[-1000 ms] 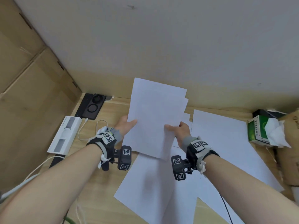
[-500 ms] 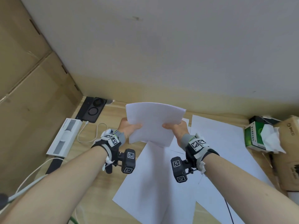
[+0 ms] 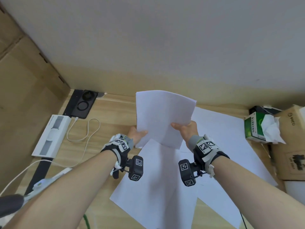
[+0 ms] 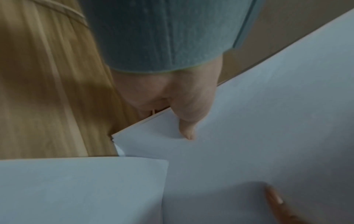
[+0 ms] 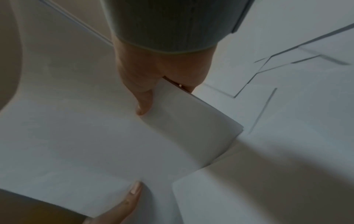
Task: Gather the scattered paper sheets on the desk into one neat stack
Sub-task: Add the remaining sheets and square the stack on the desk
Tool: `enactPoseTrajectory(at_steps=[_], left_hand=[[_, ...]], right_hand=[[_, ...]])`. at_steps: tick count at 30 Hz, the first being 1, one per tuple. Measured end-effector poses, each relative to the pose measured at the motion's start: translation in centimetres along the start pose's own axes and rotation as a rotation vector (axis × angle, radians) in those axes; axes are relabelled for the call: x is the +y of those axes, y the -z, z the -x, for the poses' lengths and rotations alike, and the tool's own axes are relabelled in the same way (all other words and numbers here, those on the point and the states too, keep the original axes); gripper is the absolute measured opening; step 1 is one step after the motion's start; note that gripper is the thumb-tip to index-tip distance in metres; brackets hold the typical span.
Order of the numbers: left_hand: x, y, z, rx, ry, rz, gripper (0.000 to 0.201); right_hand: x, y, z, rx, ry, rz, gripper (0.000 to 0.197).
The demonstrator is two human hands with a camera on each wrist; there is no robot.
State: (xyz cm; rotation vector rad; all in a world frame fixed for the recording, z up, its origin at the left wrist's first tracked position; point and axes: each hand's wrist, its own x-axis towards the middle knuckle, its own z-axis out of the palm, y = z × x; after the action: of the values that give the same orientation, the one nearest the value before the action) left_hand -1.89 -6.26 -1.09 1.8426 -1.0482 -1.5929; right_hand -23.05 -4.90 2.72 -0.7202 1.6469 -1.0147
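Observation:
I hold a small bundle of white paper sheets [image 3: 163, 116] upright above the wooden desk [image 3: 113, 116], its top edge curling back. My left hand [image 3: 137, 133] pinches its lower left edge, thumb on the front face [image 4: 186, 130]. My right hand [image 3: 184, 128] pinches the right edge, thumb on the front [image 5: 143, 104]. Several more white sheets lie flat on the desk: a big one below my wrists [image 3: 155, 187] and another to the right [image 3: 231, 142]. In the right wrist view, overlapping sheet edges [image 5: 268, 71] show beneath the bundle [image 5: 95, 136].
A black charger pad [image 3: 82, 104], a white box [image 3: 52, 134] and a white cable [image 3: 85, 134] sit at the desk's left. A green tissue box [image 3: 257, 128] and a cardboard box [image 3: 292, 146] stand at the right. A cardboard wall [image 3: 24, 88] closes the left side.
The bundle dipped with its top folding toward me half a second ago, and now stands taller again. Both hands have kept their hold on its edges.

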Motion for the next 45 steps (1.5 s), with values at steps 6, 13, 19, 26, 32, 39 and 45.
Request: enactPoseTrajectory(at_steps=[6, 13, 19, 26, 32, 39, 45], left_hand=[[1.4, -2.6, 0.2, -0.053, -0.078, -0.004, 0.027], [4.3, 3.4, -0.8, 0.069, -0.133, 0.069, 0.027], [1.9, 10.2, -1.5, 0.164, -0.057, 0.005, 0.025], [-4.2, 15.3, -3.9, 0.221, 0.058, -0.143, 0.031], [-4.9, 15.5, -5.3, 0.358, -0.019, -0.280, 0.055], [-4.8, 14.4, -6.2, 0.460, -0.078, -0.474, 0.057], [-2.7, 9.7, -2.3, 0.087, -0.087, -0.197, 0.033]], right_hand=[[0.7, 2.7, -0.6, 0.113, -0.054, -0.079, 0.014], [0.4, -1.3, -2.0, 0.001, -0.052, 0.006, 0.030], [1.9, -8.0, -1.3, -0.155, -0.161, 0.097, 0.008], [7.3, -14.1, -1.9, -0.314, -0.291, 0.237, 0.009], [7.5, -14.4, -2.7, -0.351, -0.358, 0.271, 0.018], [7.5, -9.6, -2.1, -0.219, -0.285, 0.237, 0.016], [7.4, -4.8, 0.0, -0.115, -0.274, 0.152, 0.016]])
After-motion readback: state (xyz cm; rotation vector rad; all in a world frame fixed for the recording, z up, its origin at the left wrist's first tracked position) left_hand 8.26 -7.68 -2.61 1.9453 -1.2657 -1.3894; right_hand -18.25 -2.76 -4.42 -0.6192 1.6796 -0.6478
